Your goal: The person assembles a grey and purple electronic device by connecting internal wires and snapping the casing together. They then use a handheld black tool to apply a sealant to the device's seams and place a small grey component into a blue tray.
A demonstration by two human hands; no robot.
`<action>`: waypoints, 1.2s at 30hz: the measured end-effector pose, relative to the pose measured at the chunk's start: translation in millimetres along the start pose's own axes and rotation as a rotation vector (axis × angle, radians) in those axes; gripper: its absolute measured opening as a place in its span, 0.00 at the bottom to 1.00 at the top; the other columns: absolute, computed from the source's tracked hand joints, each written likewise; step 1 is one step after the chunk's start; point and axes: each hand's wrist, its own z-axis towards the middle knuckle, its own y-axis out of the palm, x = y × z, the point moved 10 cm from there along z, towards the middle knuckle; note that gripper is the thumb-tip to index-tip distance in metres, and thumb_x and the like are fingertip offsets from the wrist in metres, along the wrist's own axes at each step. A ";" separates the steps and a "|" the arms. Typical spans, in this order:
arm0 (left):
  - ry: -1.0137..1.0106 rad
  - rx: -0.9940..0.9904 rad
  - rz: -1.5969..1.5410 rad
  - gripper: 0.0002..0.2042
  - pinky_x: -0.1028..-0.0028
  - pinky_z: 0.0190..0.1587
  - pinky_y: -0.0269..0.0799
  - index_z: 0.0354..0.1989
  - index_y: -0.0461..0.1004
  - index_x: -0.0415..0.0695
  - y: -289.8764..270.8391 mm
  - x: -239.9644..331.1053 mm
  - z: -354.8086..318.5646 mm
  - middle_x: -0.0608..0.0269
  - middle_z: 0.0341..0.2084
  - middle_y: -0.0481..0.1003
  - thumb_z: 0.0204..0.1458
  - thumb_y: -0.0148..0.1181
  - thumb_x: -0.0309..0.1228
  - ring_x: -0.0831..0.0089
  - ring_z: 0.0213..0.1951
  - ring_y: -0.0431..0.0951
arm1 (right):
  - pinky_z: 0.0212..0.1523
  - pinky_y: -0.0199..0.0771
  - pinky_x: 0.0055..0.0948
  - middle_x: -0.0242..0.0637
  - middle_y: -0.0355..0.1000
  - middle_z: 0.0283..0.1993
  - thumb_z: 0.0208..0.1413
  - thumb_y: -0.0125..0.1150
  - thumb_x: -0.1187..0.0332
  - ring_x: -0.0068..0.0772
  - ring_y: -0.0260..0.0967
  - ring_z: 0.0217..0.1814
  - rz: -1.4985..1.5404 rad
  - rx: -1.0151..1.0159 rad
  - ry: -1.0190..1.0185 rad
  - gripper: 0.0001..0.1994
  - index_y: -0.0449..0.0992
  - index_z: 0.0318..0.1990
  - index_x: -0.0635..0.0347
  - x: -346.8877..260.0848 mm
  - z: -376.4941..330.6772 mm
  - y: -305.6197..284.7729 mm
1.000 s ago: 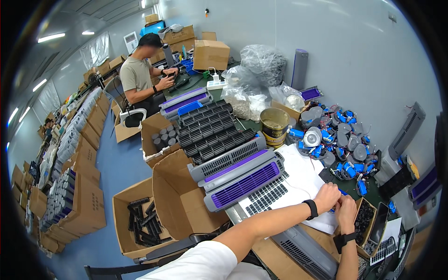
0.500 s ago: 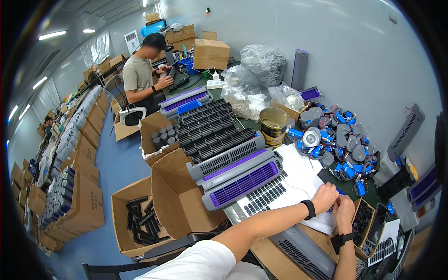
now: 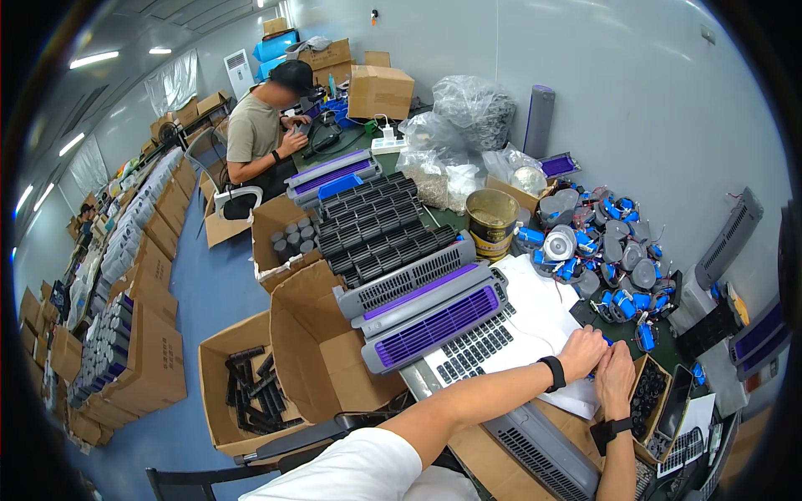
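We've got two grilles [image 3: 426, 305] stacked finished, but both hands [image 3: 600, 361] are pinched on some small part over the white sheet [image 3: 535, 313], motor pile [image 3: 614, 250] untouched.

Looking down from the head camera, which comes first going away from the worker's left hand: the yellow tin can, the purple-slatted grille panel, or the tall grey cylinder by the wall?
From the left hand:
1. Purple-slatted grille panel, just to its left on the table.
2. Yellow tin can, farther back, mid-table.
3. Tall grey cylinder, farthest, upright against the wall.

Ahead of me a gold tin can [image 3: 491, 219] stands by heaped blue-and-grey motors [image 3: 614, 259], with open cardboard boxes [image 3: 251, 392] left of the bench.
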 end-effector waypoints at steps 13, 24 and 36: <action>-0.006 0.008 0.029 0.02 0.69 0.33 0.75 0.23 0.79 0.42 7.6 -3.8 0.8 0.55 0.28 0.75 0.43 0.62 0.26 0.61 0.36 0.78 | 0.27 0.63 0.25 0.33 0.67 0.25 0.59 0.57 0.76 0.21 0.62 0.25 0.313 0.188 0.131 0.03 0.75 0.36 0.67 3.5 15.0 -102.1; -0.147 -0.054 -0.126 0.04 0.63 0.35 0.78 0.29 0.79 0.43 12.6 -20.5 5.9 0.54 0.31 0.78 0.47 0.60 0.28 0.58 0.37 0.80 | 0.37 0.64 0.17 0.30 0.69 0.33 0.64 0.53 0.76 0.17 0.64 0.33 0.554 0.129 0.294 0.04 0.73 0.43 0.67 12.7 -104.4 -217.7; 0.049 -0.009 -0.410 0.06 0.65 0.37 0.78 0.30 0.85 0.44 -73.3 -14.6 22.2 0.50 0.26 0.81 0.43 0.63 0.24 0.57 0.29 0.83 | 0.41 0.76 0.20 0.37 0.76 0.40 0.54 0.63 0.80 0.21 0.74 0.41 0.536 0.189 0.719 0.05 0.80 0.39 0.69 -3.0 -265.6 -181.4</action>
